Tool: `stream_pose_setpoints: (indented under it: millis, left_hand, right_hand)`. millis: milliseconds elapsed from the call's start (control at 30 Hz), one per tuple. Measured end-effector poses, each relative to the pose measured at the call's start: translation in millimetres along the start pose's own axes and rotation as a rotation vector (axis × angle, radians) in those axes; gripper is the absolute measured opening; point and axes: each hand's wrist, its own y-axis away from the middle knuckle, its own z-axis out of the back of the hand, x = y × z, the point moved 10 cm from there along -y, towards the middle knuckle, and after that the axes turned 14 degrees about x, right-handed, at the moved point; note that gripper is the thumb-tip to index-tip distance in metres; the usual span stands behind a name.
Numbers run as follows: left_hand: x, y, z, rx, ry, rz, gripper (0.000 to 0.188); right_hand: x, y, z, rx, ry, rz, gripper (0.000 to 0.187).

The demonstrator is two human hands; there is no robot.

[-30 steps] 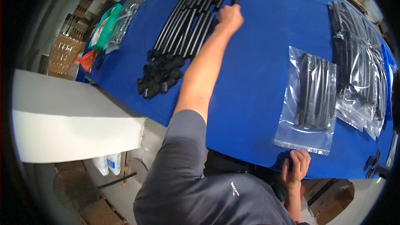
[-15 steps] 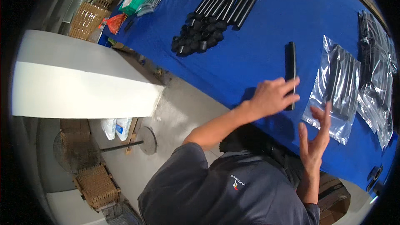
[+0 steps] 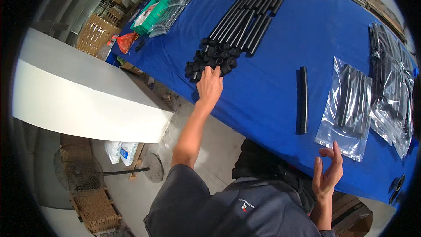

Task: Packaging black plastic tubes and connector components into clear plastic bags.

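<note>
My left hand (image 3: 209, 87) reaches over the near edge of a pile of black round end caps (image 3: 213, 55). Its fingers are stretched forward and slightly apart, with the tips touching the caps; no cap shows clearly in its grasp. Several black tubes (image 3: 239, 24) lie in rows just beyond the pile. Farther right, a single black tube (image 3: 303, 101) rests alone on the blue table. My right hand (image 3: 327, 173) is raised by the near table edge, empty, fingers spread. Just past it lies a clear plastic bag (image 3: 325, 125) with several black tubes inside.
More filled clear bags (image 3: 390, 92) lie at the right end of the blue-covered table (image 3: 267, 87). A green bin (image 3: 153, 14) and clear plastic sleeves (image 3: 177, 8) sit far left. A white block-like structure (image 3: 87, 105) stands left of the table, with a fan (image 3: 79, 166) nearer me.
My left hand has left the single tube and swung left to the caps. My right hand has drawn slightly back from the bag. The view has shifted a little.
</note>
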Motion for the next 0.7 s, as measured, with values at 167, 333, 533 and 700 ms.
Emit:
stream_pose_setpoints:
  millis: [167,333,533,700]
  left_hand:
    - [-2.9,7.3,3.5,-0.090,0.062,-0.076,0.036]
    - [0.7,18.6,8.4,-0.195,0.077,-0.149,0.035]
    - [4.1,36.6,22.4,-0.325,0.413,-0.149,0.041]
    - [-49.0,49.3,16.7,-0.194,0.758,-0.195,0.047]
  right_hand:
    - [-4.7,2.2,-4.0,0.022,-0.038,-0.020,0.061]
    - [-5.4,0.6,-8.5,0.043,-0.041,-0.021,0.059]
    - [-7.5,3.9,-11.9,0.059,-0.049,-0.068,0.056]
    - [-10.3,6.7,-10.1,0.070,-0.041,-0.106,0.055]
